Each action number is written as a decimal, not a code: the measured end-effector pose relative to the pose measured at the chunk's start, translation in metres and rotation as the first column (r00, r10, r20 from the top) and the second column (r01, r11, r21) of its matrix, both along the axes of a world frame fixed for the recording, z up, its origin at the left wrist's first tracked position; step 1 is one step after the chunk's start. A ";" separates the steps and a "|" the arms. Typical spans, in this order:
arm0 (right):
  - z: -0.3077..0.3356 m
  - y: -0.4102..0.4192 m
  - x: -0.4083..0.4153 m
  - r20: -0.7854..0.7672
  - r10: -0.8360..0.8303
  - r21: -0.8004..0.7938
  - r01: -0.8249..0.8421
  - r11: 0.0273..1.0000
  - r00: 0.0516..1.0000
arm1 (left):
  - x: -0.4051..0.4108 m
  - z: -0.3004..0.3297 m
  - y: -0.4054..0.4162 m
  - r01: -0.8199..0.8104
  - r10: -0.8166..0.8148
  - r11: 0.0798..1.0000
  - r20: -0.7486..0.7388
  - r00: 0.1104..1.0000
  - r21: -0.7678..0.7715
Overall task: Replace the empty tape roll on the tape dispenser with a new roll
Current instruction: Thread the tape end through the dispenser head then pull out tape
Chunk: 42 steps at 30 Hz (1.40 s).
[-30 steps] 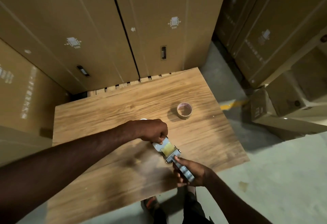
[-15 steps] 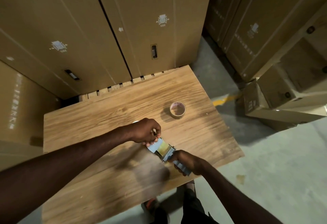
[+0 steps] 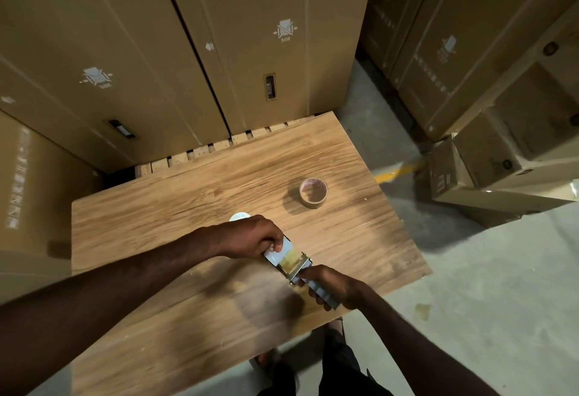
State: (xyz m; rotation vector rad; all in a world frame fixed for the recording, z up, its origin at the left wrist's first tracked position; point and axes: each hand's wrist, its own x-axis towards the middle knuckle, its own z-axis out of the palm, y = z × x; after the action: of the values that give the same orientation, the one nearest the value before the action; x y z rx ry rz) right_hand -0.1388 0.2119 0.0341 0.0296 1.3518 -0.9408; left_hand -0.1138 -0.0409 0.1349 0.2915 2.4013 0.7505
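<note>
A blue-grey tape dispenser (image 3: 293, 262) hangs just above the near right part of the wooden table (image 3: 156, 317). My right hand (image 3: 333, 286) is closed around its handle. My left hand (image 3: 253, 236) grips the dispenser's front end, fingers curled over the frame; what sits under them is hidden. A brown tape roll (image 3: 313, 192) lies flat on the table, farther back and to the right, apart from both hands. A small white round object (image 3: 239, 217) peeks out just behind my left wrist.
Tall cardboard cartons (image 3: 188, 51) stand tight against the table's far edge. More cartons (image 3: 488, 157) are stacked at the right on the concrete floor (image 3: 470, 301). My feet show below the table's near edge.
The view has shifted slightly. Both hands stay on the dispenser; my left hand's fingers have worked around its front end. The brown roll has not moved.
</note>
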 end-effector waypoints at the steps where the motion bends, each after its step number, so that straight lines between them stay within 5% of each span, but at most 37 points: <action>1: -0.001 0.000 0.001 -0.007 0.001 -0.006 -0.001 1.000 1.000 | 0.000 -0.001 0.000 -0.028 0.028 1.000 0.003 1.000 0.005; 9: 0.001 0.003 -0.003 0.046 0.001 -0.097 0.004 0.995 0.999 | 0.012 -0.020 0.012 -0.396 0.401 0.910 -0.020 0.916 0.122; 15: 0.006 0.006 -0.004 -0.012 0.062 -0.207 -0.063 0.976 0.998 | 0.018 -0.024 0.011 -0.489 0.493 0.847 0.033 0.869 0.209; 22: 0.000 0.003 0.005 -0.164 -0.004 -0.116 -0.015 0.993 0.986 | 0.016 -0.032 0.007 -0.626 0.621 0.760 0.092 0.779 0.172; 27: -0.004 0.005 0.012 -0.258 -0.009 -0.074 -0.010 0.997 0.966 | 0.017 -0.033 0.009 -0.607 0.600 0.774 0.102 0.794 0.181; 32: -0.011 0.003 0.018 -0.288 -0.050 -0.071 0.030 0.997 0.956 | 0.020 -0.029 0.019 -0.531 0.541 0.841 -0.138 0.830 0.102; 42: -0.007 0.000 0.015 -0.278 -0.048 0.000 0.050 0.999 0.959 | 0.019 -0.025 0.013 -0.553 0.560 0.816 0.005 0.828 0.168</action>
State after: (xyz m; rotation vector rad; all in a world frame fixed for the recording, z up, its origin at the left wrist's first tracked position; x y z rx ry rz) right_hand -0.1234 0.2121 0.0267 -0.0664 1.6196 -1.0091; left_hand -0.0947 -0.0283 0.1099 -0.3656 2.4874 1.2136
